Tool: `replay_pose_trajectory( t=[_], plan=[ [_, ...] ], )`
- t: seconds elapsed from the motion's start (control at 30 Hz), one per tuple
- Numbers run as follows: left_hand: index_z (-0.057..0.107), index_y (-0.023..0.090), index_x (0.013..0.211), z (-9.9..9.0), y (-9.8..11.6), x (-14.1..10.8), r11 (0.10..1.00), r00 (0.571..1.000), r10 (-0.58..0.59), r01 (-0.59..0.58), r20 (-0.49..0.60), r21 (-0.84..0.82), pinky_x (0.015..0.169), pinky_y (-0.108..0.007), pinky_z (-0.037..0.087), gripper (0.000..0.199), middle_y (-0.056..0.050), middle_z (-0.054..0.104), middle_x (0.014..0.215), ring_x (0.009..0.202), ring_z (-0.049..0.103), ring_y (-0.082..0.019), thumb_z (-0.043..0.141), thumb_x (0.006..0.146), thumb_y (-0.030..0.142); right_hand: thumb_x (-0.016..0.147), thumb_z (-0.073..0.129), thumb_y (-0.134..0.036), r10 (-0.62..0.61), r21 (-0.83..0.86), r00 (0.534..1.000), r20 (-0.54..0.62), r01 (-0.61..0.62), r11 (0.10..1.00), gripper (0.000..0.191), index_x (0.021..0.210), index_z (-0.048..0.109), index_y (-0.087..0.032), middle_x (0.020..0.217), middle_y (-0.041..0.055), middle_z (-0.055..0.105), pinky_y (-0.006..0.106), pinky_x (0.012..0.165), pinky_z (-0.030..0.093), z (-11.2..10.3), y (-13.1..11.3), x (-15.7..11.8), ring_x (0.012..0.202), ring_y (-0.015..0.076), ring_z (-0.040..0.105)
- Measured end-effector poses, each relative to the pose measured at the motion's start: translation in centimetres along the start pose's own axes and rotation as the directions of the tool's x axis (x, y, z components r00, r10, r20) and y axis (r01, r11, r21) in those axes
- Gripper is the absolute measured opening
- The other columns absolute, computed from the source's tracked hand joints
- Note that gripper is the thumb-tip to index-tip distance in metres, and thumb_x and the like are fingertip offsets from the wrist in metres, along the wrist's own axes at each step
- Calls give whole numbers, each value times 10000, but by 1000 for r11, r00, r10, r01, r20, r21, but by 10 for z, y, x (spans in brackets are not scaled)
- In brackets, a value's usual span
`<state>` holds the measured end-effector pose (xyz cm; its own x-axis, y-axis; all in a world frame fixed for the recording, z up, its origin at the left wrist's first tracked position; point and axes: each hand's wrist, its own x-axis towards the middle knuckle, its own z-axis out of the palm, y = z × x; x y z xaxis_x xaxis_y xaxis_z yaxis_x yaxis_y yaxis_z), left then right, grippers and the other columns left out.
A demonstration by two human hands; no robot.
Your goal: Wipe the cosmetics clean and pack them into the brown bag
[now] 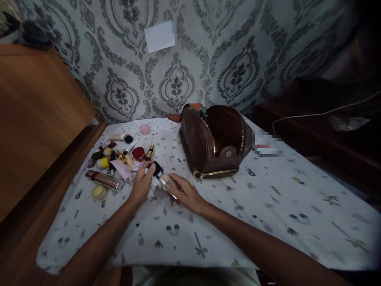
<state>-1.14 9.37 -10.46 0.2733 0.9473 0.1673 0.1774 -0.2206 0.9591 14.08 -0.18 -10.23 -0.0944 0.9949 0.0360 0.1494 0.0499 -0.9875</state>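
Between both hands, low over the table, is a slim clear perfume bottle (166, 182) with a silver neck and a black cap, tilted. My left hand (143, 178) is closed around the cap end. Wrapped about the lower body of the bottle is my right hand (187, 194), which hides part of it. Behind my right hand stands a brown leather toiletry bag (195, 139), unzipped, its mouth gaping. A green-topped bottle (204, 112) pokes up inside it. Left of my left hand lie several cosmetics, among them a pink tube (121, 169) and a red jar (138, 153).
A patterned white cloth (208, 238) covers the table. More cosmetics include a long brownish bottle (104, 180), a round yellow jar (99, 192) and a pink round item (145, 129). Wooden furniture (38, 107) borders the left; a white cable (312, 115) runs at right.
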Motion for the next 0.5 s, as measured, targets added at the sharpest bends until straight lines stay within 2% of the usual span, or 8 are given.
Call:
replay_pose_trajectory(
  t=[0.27, 0.5],
  plan=[
    [684, 197, 1057, 0, -6, 0, 998, 999, -35, 35, -4, -47, 1008, -334, 409, 365, -49, 699, 1108, 1111, 596, -235, 588, 858, 487, 922, 504, -452, -7, 3, 1000, -17, 7, 1000, 263, 894, 522, -191, 633, -43, 502, 214, 495, 356, 1, 3, 0, 530, 97, 447],
    [663, 184, 1057, 1, -1, -3, 995, 999, -35, 39, 37, -89, 995, -325, 405, 358, -53, 684, 1084, 1073, 593, -224, 602, 855, 473, 925, 504, -464, 15, 18, 1000, -20, -15, 1000, 275, 909, 520, -190, 651, -45, 497, 213, 477, 368, 1, 7, 0, 512, 97, 468]
  ],
)
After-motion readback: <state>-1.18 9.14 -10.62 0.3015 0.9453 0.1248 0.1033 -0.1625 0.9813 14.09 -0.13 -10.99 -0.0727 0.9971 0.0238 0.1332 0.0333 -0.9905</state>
